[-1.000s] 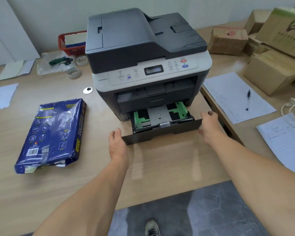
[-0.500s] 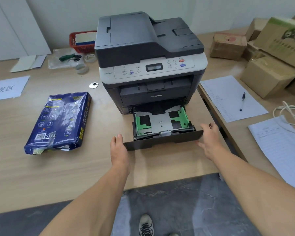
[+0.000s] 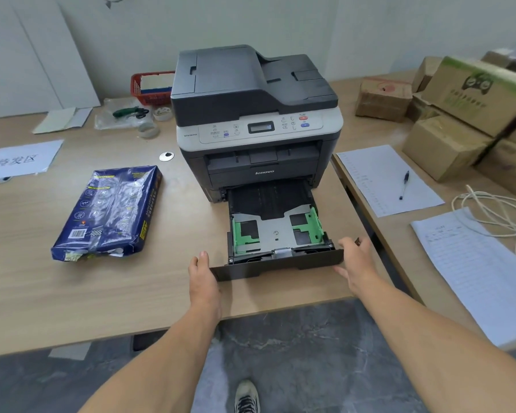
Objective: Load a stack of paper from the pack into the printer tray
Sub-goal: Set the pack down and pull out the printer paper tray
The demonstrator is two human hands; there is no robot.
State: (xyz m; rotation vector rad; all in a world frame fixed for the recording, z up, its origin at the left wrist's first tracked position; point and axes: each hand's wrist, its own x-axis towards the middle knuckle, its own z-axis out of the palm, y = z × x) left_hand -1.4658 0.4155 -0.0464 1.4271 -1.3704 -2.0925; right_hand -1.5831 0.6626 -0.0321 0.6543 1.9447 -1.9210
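Both ends of the tray (image 3: 277,265) front are being gripped, left hand (image 3: 203,278) and right hand (image 3: 354,260) closed on it, keeping it square to the printer (image 3: 256,114). The paper pack (image 3: 108,213) is lying on the bench (image 3: 72,287), leftward.

Dark grey printer (image 3: 255,93) with a pale panel; black tray (image 3: 276,265) with green guides (image 3: 240,236); dark blue paper pack (image 3: 109,211); red basket (image 3: 137,89).

Bare forearms, no sleeves or jewellery visible; one grey-and-white laced sneaker (image 3: 246,396) below.
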